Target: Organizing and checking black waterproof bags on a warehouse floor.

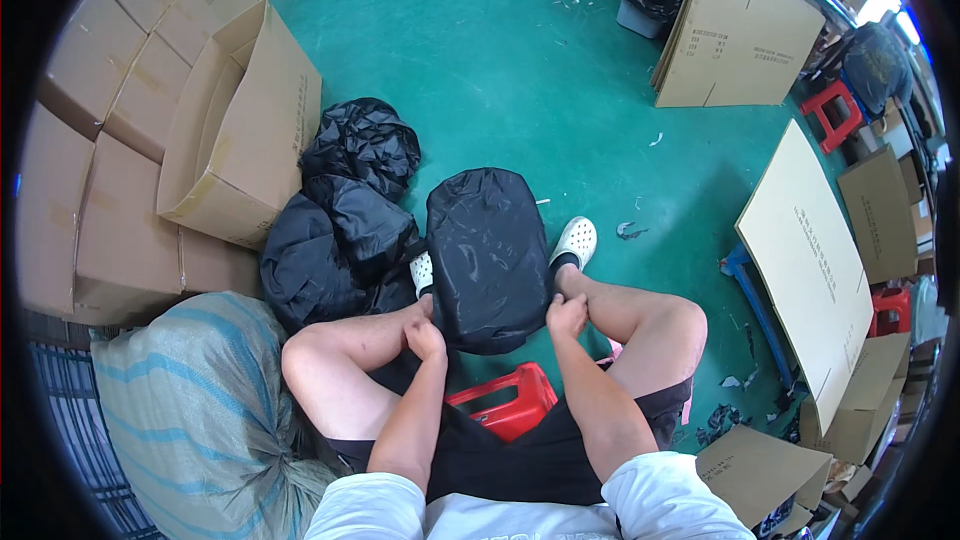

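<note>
A black, rounded bundle (490,255) stands between the person's shins, its contents hidden under wrinkled fabric. The left hand (425,338) and right hand (568,316) curl nearly closed at its near side edges; whether they pinch the fabric I cannot tell. Just nearer lies a red stool (520,405). To the left are heaped black fabric (340,220), an open carton (255,130) showing inner flaps, and a bulging woven sack (190,380). Far off, a bag-lined bin (640,20) holds scraps.
</note>
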`<action>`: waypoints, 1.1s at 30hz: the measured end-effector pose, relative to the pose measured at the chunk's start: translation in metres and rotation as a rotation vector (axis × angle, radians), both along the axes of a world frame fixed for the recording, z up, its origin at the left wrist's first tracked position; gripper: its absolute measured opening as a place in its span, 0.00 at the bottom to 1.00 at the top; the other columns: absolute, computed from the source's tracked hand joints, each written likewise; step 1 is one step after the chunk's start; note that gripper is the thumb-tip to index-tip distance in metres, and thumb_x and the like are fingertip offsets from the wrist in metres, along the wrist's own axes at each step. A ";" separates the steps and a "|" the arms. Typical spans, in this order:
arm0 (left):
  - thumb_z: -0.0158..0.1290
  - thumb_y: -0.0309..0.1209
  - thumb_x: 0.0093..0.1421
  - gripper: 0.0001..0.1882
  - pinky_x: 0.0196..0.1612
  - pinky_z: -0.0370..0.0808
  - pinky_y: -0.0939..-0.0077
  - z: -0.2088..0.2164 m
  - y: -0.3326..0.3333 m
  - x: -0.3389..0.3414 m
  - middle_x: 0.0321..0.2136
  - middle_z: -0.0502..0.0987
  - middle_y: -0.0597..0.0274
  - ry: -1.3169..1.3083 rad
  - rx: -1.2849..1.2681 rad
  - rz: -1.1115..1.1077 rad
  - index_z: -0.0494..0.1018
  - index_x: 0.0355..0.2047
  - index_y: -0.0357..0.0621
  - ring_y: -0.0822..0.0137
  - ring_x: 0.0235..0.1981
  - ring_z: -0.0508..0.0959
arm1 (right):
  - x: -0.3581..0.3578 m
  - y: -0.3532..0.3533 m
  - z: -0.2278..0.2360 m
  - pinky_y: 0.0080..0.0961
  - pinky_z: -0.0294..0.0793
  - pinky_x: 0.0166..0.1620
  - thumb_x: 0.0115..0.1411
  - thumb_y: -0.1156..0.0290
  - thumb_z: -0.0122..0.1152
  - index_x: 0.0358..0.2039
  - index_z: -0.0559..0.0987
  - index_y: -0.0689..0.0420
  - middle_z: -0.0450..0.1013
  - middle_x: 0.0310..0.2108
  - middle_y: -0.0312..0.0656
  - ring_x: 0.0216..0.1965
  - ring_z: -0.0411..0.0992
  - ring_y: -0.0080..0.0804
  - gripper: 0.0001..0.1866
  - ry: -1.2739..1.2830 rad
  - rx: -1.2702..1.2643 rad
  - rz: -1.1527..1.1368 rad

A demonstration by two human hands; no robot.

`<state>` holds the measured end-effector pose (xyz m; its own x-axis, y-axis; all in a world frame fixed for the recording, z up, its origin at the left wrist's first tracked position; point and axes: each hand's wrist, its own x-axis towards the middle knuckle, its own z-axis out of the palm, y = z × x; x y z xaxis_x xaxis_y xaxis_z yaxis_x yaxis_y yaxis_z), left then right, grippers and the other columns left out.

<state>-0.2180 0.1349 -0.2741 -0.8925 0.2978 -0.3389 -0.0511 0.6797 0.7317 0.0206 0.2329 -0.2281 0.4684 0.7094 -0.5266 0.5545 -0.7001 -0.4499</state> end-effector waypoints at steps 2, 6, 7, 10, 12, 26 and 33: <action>0.50 0.32 0.61 0.19 0.56 0.68 0.60 0.007 0.029 -0.012 0.47 0.73 0.43 0.166 0.127 -0.190 0.70 0.50 0.35 0.48 0.53 0.73 | -0.013 0.000 -0.002 0.49 0.60 0.62 0.57 0.62 0.64 0.58 0.67 0.63 0.62 0.60 0.59 0.62 0.60 0.55 0.32 -0.137 0.350 0.233; 0.52 0.31 0.62 0.20 0.60 0.65 0.59 0.043 0.109 -0.019 0.52 0.70 0.43 0.345 0.293 -0.570 0.67 0.53 0.37 0.45 0.56 0.69 | -0.034 0.014 0.006 0.47 0.52 0.68 0.55 0.62 0.65 0.62 0.62 0.61 0.54 0.66 0.57 0.68 0.51 0.56 0.38 -0.097 0.632 0.650; 0.51 0.31 0.62 0.21 0.61 0.64 0.59 0.045 0.132 -0.023 0.53 0.70 0.44 0.427 0.310 -0.656 0.66 0.54 0.37 0.45 0.57 0.68 | -0.035 0.020 0.003 0.46 0.51 0.69 0.55 0.61 0.66 0.64 0.61 0.60 0.50 0.68 0.57 0.69 0.49 0.55 0.39 -0.093 0.572 0.717; 0.52 0.35 0.63 0.25 0.63 0.61 0.58 0.042 0.200 -0.050 0.58 0.67 0.44 0.565 0.261 -0.835 0.63 0.57 0.38 0.47 0.60 0.65 | -0.043 0.026 0.007 0.44 0.51 0.69 0.56 0.60 0.65 0.63 0.63 0.60 0.51 0.68 0.56 0.70 0.49 0.52 0.37 -0.050 0.395 0.813; 0.52 0.39 0.63 0.28 0.64 0.61 0.58 0.039 0.240 -0.062 0.60 0.66 0.44 0.637 0.169 -0.922 0.62 0.59 0.39 0.47 0.62 0.65 | -0.049 0.038 0.020 0.43 0.51 0.69 0.56 0.60 0.65 0.62 0.65 0.60 0.52 0.68 0.56 0.69 0.51 0.51 0.36 -0.055 0.330 0.822; 0.37 0.61 0.65 0.40 0.66 0.58 0.62 -0.010 0.347 -0.115 0.64 0.63 0.49 -0.222 -0.408 -1.274 0.67 0.61 0.37 0.53 0.65 0.64 | -0.052 0.130 -0.005 0.35 0.49 0.70 0.62 0.52 0.57 0.69 0.53 0.59 0.49 0.70 0.54 0.71 0.47 0.49 0.42 0.222 0.439 0.669; 0.51 0.40 0.65 0.17 0.49 0.74 0.63 -0.050 0.316 -0.149 0.45 0.80 0.61 -0.806 -0.106 -0.586 0.76 0.49 0.45 0.64 0.45 0.77 | -0.048 0.145 -0.024 0.37 0.53 0.68 0.67 0.44 0.43 0.68 0.52 0.65 0.54 0.67 0.60 0.68 0.54 0.51 0.41 0.361 0.130 0.481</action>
<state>-0.3674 0.4513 -0.3238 -0.1062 0.5500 -0.8284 -0.1409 0.8164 0.5600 -0.0275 0.3775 -0.2519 -0.1122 0.8662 -0.4870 0.5913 -0.3357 -0.7333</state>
